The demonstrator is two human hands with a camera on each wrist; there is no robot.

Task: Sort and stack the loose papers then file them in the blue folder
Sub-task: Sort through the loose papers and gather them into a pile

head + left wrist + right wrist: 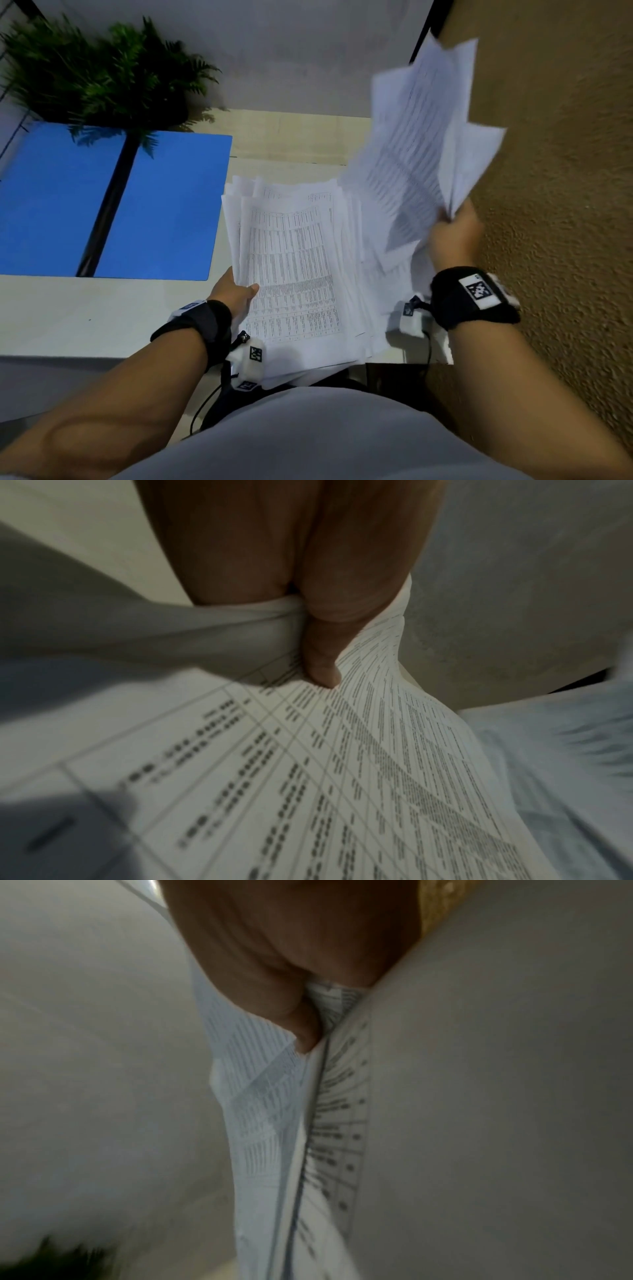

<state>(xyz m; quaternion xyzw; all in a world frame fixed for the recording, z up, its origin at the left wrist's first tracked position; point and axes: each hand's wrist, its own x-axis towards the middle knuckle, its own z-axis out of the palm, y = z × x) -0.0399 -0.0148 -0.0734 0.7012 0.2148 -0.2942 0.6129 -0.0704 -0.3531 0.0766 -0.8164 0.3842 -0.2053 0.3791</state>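
**Two hands on paper, folder open at left**

My right hand (454,236) is raised above the table (68,315), its grip clamped on the bottom edge of a fanned bundle of sheets (421,144) that stands tilted up and away. My left hand (236,294) reaches forward low, thumb on top, pinching the near left edge of the paper stack (294,267) lying on the table. The pages carry printed tables, too small and blurred to read. The blue folder (164,205) lies open flat just left of the stack, a fern (102,75) behind it. Black wristbands bear square coded tags.
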